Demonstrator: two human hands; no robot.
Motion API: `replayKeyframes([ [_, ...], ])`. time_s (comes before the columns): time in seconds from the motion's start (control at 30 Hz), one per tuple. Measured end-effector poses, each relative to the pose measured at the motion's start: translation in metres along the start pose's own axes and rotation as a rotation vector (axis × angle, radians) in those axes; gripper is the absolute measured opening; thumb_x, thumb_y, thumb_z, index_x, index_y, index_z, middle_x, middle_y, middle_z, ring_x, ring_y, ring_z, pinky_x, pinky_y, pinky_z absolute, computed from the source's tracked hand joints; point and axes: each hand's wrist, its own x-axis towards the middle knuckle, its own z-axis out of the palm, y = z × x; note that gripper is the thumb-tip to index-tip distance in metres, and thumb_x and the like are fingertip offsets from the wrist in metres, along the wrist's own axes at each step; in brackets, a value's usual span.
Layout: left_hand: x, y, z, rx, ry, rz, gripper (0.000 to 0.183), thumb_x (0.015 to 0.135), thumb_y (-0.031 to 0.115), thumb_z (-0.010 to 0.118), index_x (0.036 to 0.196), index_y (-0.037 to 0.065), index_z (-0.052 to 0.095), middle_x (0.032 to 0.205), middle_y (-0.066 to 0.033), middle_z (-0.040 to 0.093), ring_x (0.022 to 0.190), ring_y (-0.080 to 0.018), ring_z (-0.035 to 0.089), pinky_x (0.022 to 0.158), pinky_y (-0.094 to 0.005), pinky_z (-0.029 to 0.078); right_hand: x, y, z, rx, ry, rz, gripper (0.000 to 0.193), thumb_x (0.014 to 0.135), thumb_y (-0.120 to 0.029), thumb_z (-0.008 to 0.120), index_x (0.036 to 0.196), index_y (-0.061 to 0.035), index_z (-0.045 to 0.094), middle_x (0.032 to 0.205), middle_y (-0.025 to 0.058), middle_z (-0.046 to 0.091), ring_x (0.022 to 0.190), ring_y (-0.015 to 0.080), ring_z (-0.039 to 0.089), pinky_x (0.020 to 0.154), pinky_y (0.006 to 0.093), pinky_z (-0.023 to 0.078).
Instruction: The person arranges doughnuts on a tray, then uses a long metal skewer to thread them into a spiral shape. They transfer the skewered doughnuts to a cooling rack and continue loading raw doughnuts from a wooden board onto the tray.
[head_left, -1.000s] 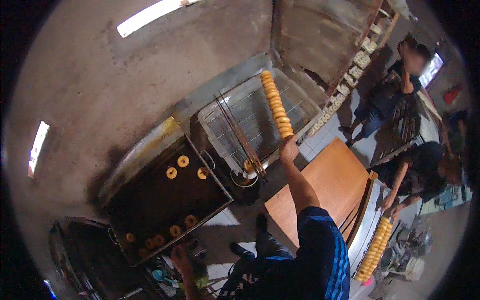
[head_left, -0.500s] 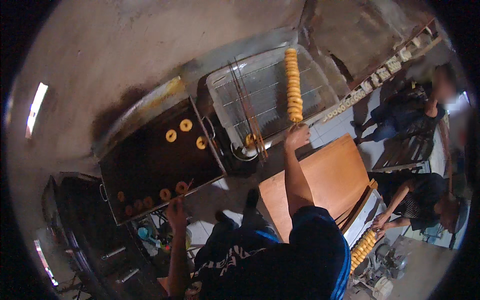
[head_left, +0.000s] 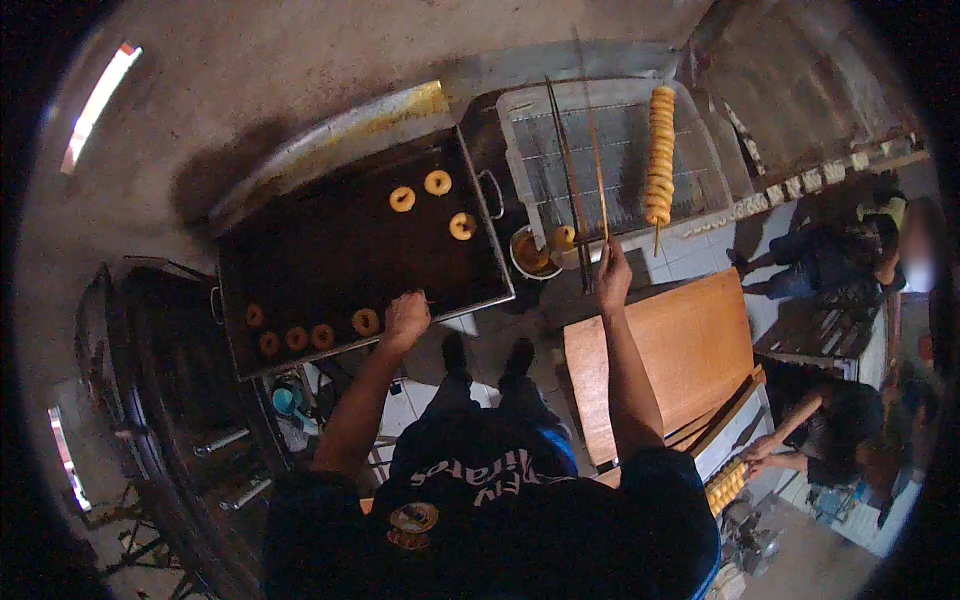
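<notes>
Pale lettering is showing on the shirt (head_left: 480,540). The right hand (head_left: 613,278) is reaching forward, gripping a stick (head_left: 601,185) extending over the tray (head_left: 515,130); the left hand (head_left: 407,318) is bending by the pan (head_left: 330,240), its hold unclear.

a thin, seemingly bare stick (head_left: 601,190) slants over the tray (head_left: 632,150).

The right hand (head_left: 613,272) has released the skewered doughnuts (head_left: 660,155), now at its one o'clock, and grips a bare stick (head_left: 601,190).
</notes>
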Motion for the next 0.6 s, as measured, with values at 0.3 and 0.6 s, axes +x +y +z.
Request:
replayKeyframes([
  [0.3,0.000,-0.088,-0.040,-0.036,-0.015,0.080,0.026,0.101,0.020,0.052,0.101,0.001,0.069,0.096,-0.0253,0.073,0.091,-0.0452,0.072,0.081,-0.0562,0.058,-0.213,-0.159,-0.108,-0.705,-0.517,0.147,0.048,0.088,-0.009,0.061,0.132,-0.0274,0.069,0.087,0.0160,0.065,0.084,0.0371,0.068,0.072,0.0490,0.056],
  [0.6,0.170,-0.031,-0.050,-0.202,0.296,0.227,0.027,0.102,0.023,0.052,0.098,0.002,0.068,0.096,-0.0216,0.073,0.094,-0.0435,0.071,0.082,-0.0536,0.057,-0.217,-0.188,-0.089,-0.918,-0.640,0.048,0.053,0.087,-0.008,0.059,0.136,-0.0275,0.064,0.096,0.0153,0.065,0.086,0.0354,0.070,0.072,0.0478,0.059],
])
